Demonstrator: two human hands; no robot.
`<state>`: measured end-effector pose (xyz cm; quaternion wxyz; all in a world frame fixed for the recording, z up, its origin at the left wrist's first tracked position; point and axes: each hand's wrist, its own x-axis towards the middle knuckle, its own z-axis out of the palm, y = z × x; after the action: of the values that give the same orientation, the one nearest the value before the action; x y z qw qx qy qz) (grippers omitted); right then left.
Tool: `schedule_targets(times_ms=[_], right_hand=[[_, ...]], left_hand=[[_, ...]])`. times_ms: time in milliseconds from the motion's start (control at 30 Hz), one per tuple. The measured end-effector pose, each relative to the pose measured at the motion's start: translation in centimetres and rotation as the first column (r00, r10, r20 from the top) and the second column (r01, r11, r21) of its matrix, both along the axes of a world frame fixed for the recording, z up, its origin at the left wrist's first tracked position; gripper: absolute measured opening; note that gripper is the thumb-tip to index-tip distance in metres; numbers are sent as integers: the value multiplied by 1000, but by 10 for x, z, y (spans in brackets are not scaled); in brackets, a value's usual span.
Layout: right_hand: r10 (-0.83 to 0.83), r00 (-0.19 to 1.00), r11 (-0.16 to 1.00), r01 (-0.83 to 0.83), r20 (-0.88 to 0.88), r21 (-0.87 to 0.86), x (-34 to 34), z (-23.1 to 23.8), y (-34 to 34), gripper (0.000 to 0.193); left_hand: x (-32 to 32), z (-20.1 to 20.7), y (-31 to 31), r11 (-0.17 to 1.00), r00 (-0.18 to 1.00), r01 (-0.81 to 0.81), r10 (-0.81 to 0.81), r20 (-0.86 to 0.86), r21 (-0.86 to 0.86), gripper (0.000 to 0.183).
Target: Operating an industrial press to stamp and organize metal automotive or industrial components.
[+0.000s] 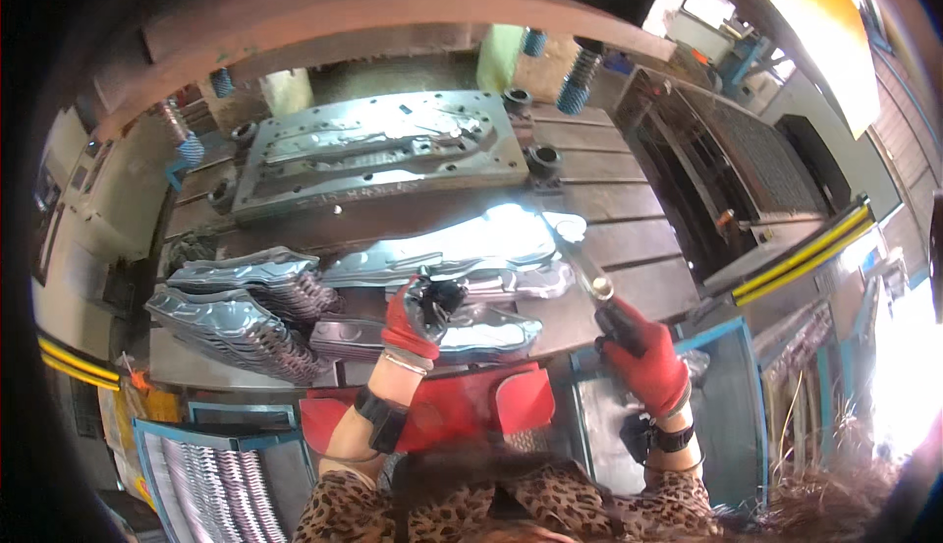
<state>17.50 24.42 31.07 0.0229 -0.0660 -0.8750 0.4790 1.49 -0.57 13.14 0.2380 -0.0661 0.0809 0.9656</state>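
My right hand [643, 356], in a red glove with dark fingers, is wrapped round the dark grip of a metal-shafted hand tool [587, 273]. The tool's far end meets or overlaps the right end of a shiny stamped metal panel [442, 251]; contact is unclear. My left hand [424, 315], gloved alike, has its fingers curled in front of that panel's near edge. What they hold, if anything, is hidden. Beneath and nearer lie more stamped panels [491, 337]. Left of my left hand, two stacks of similar panels [221, 317] stand close together.
Behind the panels, a steel die [378, 184] sits on the slotted press bed [629, 238], under a heavy overhead beam [393, 17]. Yellow-black bars [805, 253] flank the bed. A blue-framed rack of parts [221, 474] stands lower left; a red pad [457, 396] is before me.
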Motion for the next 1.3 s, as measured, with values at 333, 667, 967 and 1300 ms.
schedule_targets(times_ms=[333,667,967,1300], right_hand=[[-175,983,984,173,61,27,40,12,17,56],[46,995,989,-57,-84,-137,-120,-82,-7,55],[42,958,982,13,-285,187,-256,-124,-40,49],[58,980,946,6,-189,325,-306,-88,-55,43]], left_hand=[[1,14,35,962,974,-103,46,-221,-254,18],[-161,7,-37,936,916,-258,159,-368,-238,25],[-224,18,-46,926,893,-264,129,-431,-269,20],[-155,18,-43,846,880,-403,253,-403,-349,38]])
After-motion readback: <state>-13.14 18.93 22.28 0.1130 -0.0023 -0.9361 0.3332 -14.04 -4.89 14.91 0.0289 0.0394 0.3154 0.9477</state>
